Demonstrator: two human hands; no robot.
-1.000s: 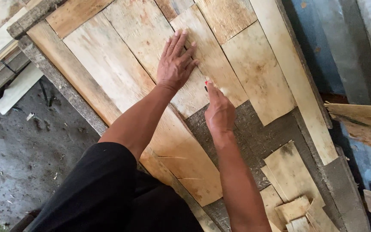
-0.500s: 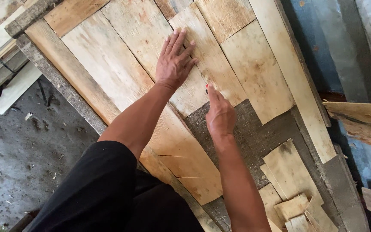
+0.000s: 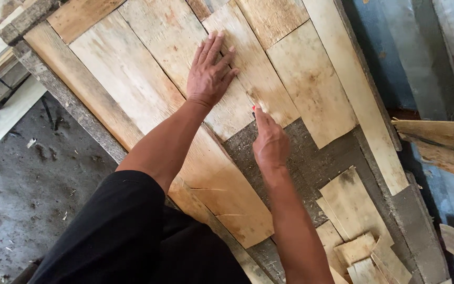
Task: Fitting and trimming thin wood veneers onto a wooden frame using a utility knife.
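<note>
Rough grey work board (image 3: pixel 311 163) carries pale thin wood veneer sheets (image 3: pixel 148 68) laid side by side, scraps at near right. Left hand (image 3: pixel 209 73) lies flat, fingers spread, pressing the narrow pale veneer strip (image 3: pixel 256 79) at centre. Right hand (image 3: pixel 270 144) is closed around a small red-tipped tool (image 3: pixel 254 108) touching that strip's near edge. Best to keep the palm firm so the strip can't shift.
</note>
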